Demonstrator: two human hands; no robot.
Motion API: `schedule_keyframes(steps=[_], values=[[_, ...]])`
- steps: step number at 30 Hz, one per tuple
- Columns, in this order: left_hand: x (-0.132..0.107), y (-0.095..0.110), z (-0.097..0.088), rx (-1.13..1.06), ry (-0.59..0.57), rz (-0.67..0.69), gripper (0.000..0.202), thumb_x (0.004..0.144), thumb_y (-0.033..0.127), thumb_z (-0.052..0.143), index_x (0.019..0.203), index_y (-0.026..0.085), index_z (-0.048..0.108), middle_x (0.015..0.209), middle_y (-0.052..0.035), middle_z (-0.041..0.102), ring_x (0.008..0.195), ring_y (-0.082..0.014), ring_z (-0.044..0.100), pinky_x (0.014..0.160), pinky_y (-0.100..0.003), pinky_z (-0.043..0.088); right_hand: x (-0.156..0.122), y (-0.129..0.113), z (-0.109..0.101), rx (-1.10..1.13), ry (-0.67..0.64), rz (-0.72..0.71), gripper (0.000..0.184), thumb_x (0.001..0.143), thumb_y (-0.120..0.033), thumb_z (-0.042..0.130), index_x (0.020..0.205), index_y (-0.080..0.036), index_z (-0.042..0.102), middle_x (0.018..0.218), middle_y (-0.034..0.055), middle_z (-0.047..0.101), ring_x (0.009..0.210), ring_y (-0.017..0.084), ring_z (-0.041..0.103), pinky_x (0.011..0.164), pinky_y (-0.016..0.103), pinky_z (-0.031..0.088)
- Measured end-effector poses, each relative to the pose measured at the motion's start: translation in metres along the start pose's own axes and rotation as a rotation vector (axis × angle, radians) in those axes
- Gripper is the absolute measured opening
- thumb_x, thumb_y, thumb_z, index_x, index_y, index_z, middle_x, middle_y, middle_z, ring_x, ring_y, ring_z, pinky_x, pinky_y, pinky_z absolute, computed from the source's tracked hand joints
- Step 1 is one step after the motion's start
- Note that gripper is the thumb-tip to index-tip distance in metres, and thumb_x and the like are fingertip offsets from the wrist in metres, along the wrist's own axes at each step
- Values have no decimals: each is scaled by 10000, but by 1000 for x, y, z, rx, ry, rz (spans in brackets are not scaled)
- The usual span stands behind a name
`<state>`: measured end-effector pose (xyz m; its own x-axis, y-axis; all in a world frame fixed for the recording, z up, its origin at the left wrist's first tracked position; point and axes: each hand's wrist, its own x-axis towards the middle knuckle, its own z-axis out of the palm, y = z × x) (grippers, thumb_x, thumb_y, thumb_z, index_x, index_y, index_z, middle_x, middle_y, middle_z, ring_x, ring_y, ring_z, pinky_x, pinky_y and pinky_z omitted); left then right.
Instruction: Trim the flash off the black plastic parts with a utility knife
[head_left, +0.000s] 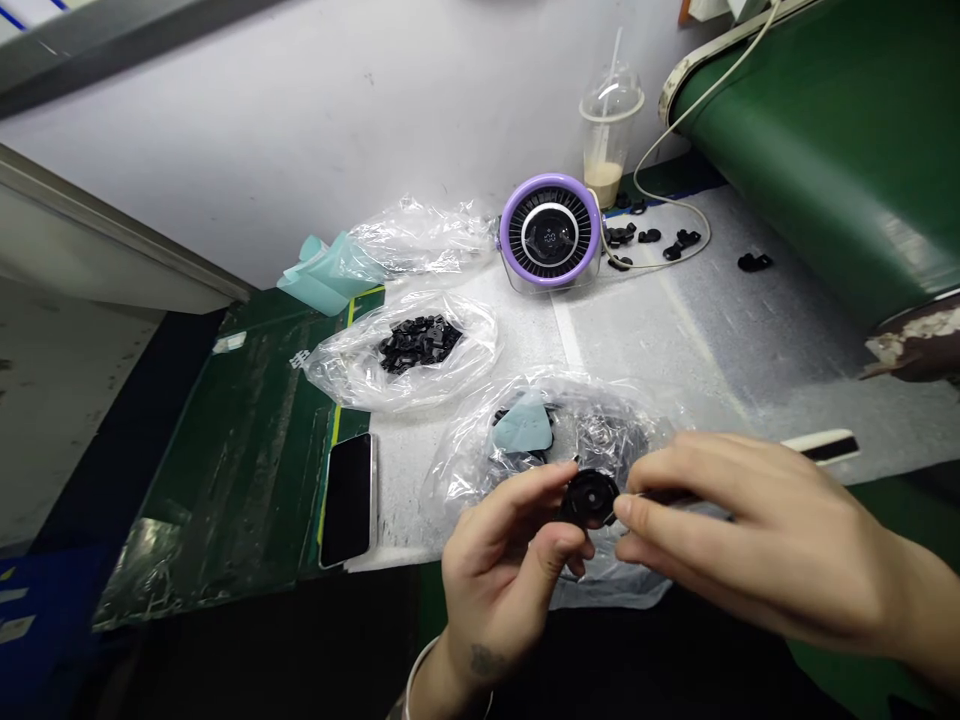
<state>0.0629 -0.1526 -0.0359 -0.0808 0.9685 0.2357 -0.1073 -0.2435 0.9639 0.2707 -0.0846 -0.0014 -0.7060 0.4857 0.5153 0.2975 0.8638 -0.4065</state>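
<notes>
My left hand (510, 560) grips a round black plastic part (592, 497) between thumb and fingers, its ringed face turned up. Closed at the part's right edge is my right hand (739, 535), with thumb and fingertips pinched together. A thin dark edge shows among those fingers, but what they hold is mostly hidden. Behind the right hand a white strip with a black end (821, 447) sticks out; whether it is held or lying there I cannot tell. Beneath both hands spreads an open clear plastic bag (465, 450) with black parts and a light-blue piece (523, 425) inside.
Another clear bag (330, 365) holds many small black pieces (420, 343). A phone (349, 498) lies at left. Behind stand a purple-rimmed fan (550, 232) and a plastic cup (607, 130). Loose black parts (754, 262) and a cable (705, 225) lie near a green roller belt (832, 140).
</notes>
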Motion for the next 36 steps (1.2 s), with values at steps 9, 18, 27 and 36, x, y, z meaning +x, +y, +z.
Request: schedule_keyframes(steps=[9,18,27,36], values=[[-1,0,-7,283,-49,131,334,978,245,731,1311,223,737,946,-61,820,622,-135,741,580,-203,636,2,0,5,-141,-6,-66,222,1042,-134,543,867,-195,665,802,21,655,691,165,503,624,330,338],[0,1,-8,315,-74,155,319,987,254,720,1303,210,737,903,-52,812,717,-170,775,683,-247,656,7,3,1,-133,6,-133,273,1002,-82,580,768,-174,685,835,80,721,675,178,537,596,339,380],[4,2,-8,304,-135,194,318,1004,223,689,1320,206,726,910,-49,804,718,-158,761,692,-249,642,3,1,0,-136,-11,-161,309,1018,-79,535,757,-191,656,847,85,706,715,203,565,609,375,417],[5,6,-7,302,-173,189,317,1009,211,681,1322,198,726,924,-30,779,729,-123,731,696,-206,606,4,-1,-4,-122,-37,-172,330,1002,-69,519,722,-203,631,818,78,680,680,205,484,584,403,335]])
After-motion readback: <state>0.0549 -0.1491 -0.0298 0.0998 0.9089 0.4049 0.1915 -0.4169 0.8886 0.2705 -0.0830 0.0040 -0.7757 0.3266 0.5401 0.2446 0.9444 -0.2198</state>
